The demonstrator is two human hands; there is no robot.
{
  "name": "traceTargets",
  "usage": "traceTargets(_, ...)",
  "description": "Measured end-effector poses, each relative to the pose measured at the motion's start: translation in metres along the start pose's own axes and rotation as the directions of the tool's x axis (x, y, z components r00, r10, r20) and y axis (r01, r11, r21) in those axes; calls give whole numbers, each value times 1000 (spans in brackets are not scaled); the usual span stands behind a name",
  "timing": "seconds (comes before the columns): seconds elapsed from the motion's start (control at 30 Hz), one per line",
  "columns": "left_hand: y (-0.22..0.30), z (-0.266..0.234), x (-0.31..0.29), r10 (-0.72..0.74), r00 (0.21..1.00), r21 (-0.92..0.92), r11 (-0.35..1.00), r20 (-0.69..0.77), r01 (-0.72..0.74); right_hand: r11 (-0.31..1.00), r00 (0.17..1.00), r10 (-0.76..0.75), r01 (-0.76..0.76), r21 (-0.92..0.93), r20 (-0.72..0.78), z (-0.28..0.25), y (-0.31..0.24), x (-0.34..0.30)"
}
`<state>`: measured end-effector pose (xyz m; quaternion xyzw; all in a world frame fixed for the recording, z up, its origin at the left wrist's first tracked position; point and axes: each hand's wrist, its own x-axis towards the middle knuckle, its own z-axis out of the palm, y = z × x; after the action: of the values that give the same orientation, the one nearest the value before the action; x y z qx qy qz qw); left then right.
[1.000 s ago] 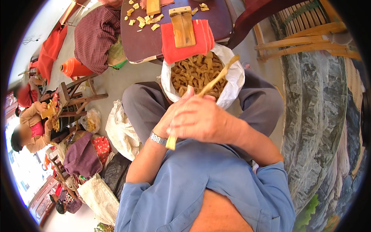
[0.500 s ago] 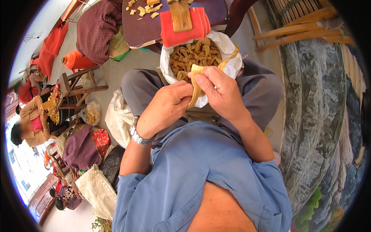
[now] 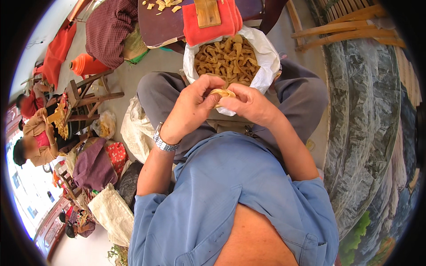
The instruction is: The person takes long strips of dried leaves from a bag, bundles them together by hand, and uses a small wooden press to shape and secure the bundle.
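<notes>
A yellow-brown, limp strip (image 3: 223, 92) is bunched into a small loop between my two hands, in front of my lap. My left hand (image 3: 191, 105), with a metal watch on its wrist, pinches the loop's left side between thumb and fingers. The fingers of my right hand (image 3: 254, 105) are closed on its right side. Just beyond my hands, between my knees, an open white bag (image 3: 265, 66) holds a heap of similar strips and knotted pieces (image 3: 228, 57). My fingers partly hide the strip's ends.
A dark stool (image 3: 164, 26) beyond the bag bears a folded red cloth (image 3: 225, 24), a wooden board (image 3: 207, 14) and yellow scraps (image 3: 166, 4). Left are a wooden bench (image 3: 100, 101), sacks (image 3: 113, 215) and other people working. A plastic-wrapped stack (image 3: 364, 128) stands right.
The strip was stretched out long, its tail trailing over my right hand; now it is gathered into a small loop. My left hand has risen and turned, fingers closer to my right.
</notes>
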<state>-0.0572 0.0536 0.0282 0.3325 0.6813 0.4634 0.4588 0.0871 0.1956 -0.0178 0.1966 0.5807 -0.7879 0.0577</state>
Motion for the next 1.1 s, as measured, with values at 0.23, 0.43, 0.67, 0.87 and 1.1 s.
traceTargets(0.23, 13, -37, -19, -111, 994, -579, 810, 11, 96, 916, 950, -277, 215, -339, -144, 30, -39, 12)
traceTargets(0.43, -13, -11, -8, 67, 995, -814, 580, 74, 22, 997, 951, -77, 68, -41, -298, -11, 4, 12)
traceTargets(0.67, -8, 12, -25, 292, 914, -31, 949, -282, -312, 953, 966, -253, 239, -188, -56, 12, -17, 1)
traceTargets(0.87, 3, 15, -27, 411, 890, 122, 911, -196, -394, 952, 952, -250, 208, -226, -177, 15, -10, 0)
traceTargets(1.1, 8, 24, -33, 389, 897, 49, 921, -208, -388, 946, 996, -79, 61, 318, 46, 17, 5, -7)
